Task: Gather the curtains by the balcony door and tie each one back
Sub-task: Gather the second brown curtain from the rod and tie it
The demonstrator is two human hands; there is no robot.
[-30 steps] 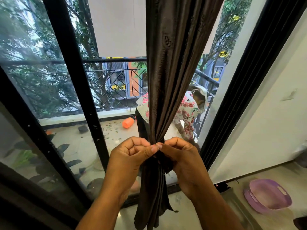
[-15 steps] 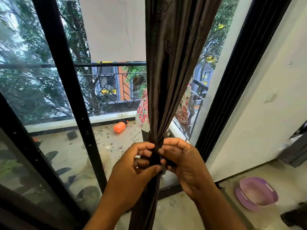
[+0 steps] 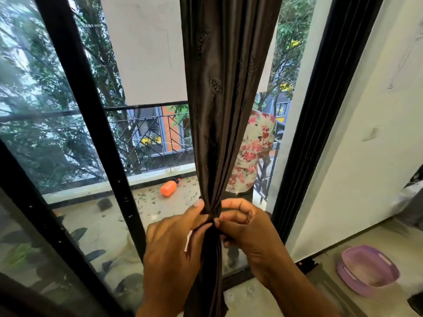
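A dark brown curtain (image 3: pixel 226 92) hangs in front of the balcony door, gathered into a narrow bundle at waist height. A thin dark tie (image 3: pixel 209 221) wraps the bundle at the pinch. My left hand (image 3: pixel 174 245) grips the bundle and the tie from the left, thumb pressed against the cloth. My right hand (image 3: pixel 247 227) pinches the tie from the right, fingertips meeting the left hand's at the knot. A small white strip (image 3: pixel 188 242) lies across my left hand. Below the hands the curtain falls straight down.
The black door frame (image 3: pixel 80 106) stands left, another black frame post (image 3: pixel 320 124) right. A person in a floral top (image 3: pixel 254 154) stands outside on the balcony by the railing, near an orange bottle (image 3: pixel 169 188). A purple basin (image 3: pixel 368 269) sits on the floor at right.
The view has tilted up slightly. My left thumb has shifted up onto the bundle and both hands have drawn tighter at the tie. The person outside has straightened up.
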